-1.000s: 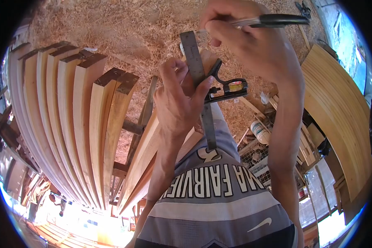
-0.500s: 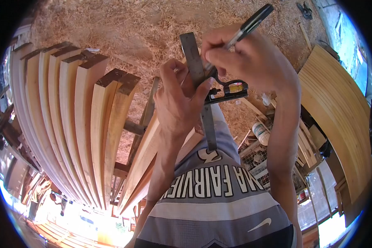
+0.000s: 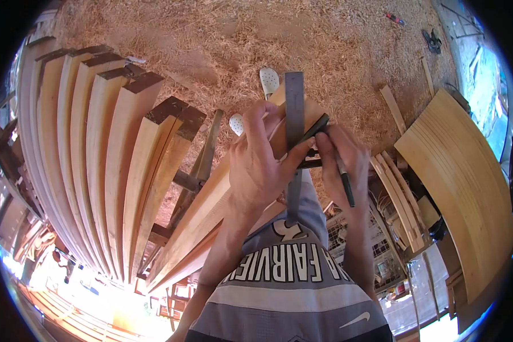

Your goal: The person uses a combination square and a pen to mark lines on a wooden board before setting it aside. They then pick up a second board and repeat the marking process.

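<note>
A combination square with a dark steel blade [image 3: 294, 105] lies across the end of a wooden beam [image 3: 211, 185]. My left hand [image 3: 256, 165] is closed around the beam end and the square, its thumb pressed near the square's dark head [image 3: 318, 128]. Close beside it, my right hand [image 3: 345, 157] has its fingertips at the square's head. A pen [image 3: 346, 185] is tucked in that hand, its dark end pointing back toward my wrist. Part of the square's head is hidden behind my fingers.
Several thick boards [image 3: 117, 131] stand in a row at the left. A stack of planks [image 3: 456, 176] lies at the right. Wood shavings cover the ground [image 3: 211, 51], where pale perforated shoes [image 3: 269, 81] show. A dark tool [image 3: 432, 41] lies at the far right.
My right hand has come down from above the blade to the square's head. The pen has swung from pointing up and away to lying back along the hand. The square's blade stands straighter.
</note>
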